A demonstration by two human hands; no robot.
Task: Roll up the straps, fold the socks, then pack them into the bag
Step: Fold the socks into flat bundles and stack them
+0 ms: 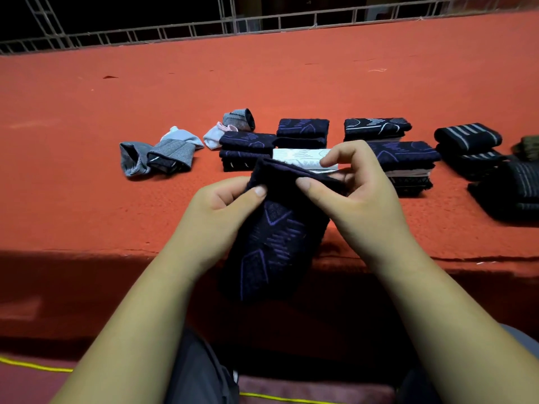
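Observation:
A dark navy sock (274,237) with a purple pattern hangs over the near edge of the red table (116,158). My left hand (221,205) pinches its upper left edge between thumb and fingers. My right hand (358,193) pinches its upper right edge, with the index finger raised. Behind my hands lie several folded dark socks (303,131) in small stacks, and a white patterned sock (300,158). Grey rolled items (157,157) lie to the left. Dark striped rolled straps (466,137) sit at the right.
A dark bag-like bundle (513,191) lies at the right edge of the table. A metal railing (262,24) runs behind the table. A yellow cord (35,365) crosses the floor by my knees.

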